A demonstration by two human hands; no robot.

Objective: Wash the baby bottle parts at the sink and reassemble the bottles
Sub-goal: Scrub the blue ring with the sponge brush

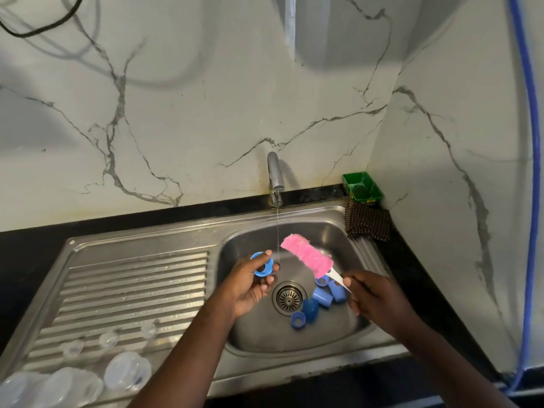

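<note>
The fingers (268,280) of the left hand (250,285), just left of the frame's centre, are curled round a blue ring (262,264), thumb on its upper edge. They hold it tilted over the left part of the sink bowl (332,231). The fingers (349,281) of the right hand (379,298), right of centre, pinch the white handle of a brush (306,254). Its fluffy pink head points up and left, toward the ring but apart from it. A thin stream of water (277,231) falls from the tap (275,178) between the ring and the brush head, just right of the ring.

Under the hands, the drain (288,297) sits in the bowl's floor. A cluster of blue parts (322,296) lies just right of it: cups on their sides, a rounded cap and another ring nearest the bottom of the frame.

On the ribbed draining board (132,275) to the left, three small clear pieces (109,340) sit in a row, too blurred to name. Below them, in the lower left corner, are clear bottles (126,369) side by side.

A black desk (29,245) frames the sink. In its far right corner stands a green box (362,187), with a brown checked cloth (368,220) just in front of it. A blue hose (532,172) runs down the right edge of the frame, and a black cable (38,28) loops in the upper left.
</note>
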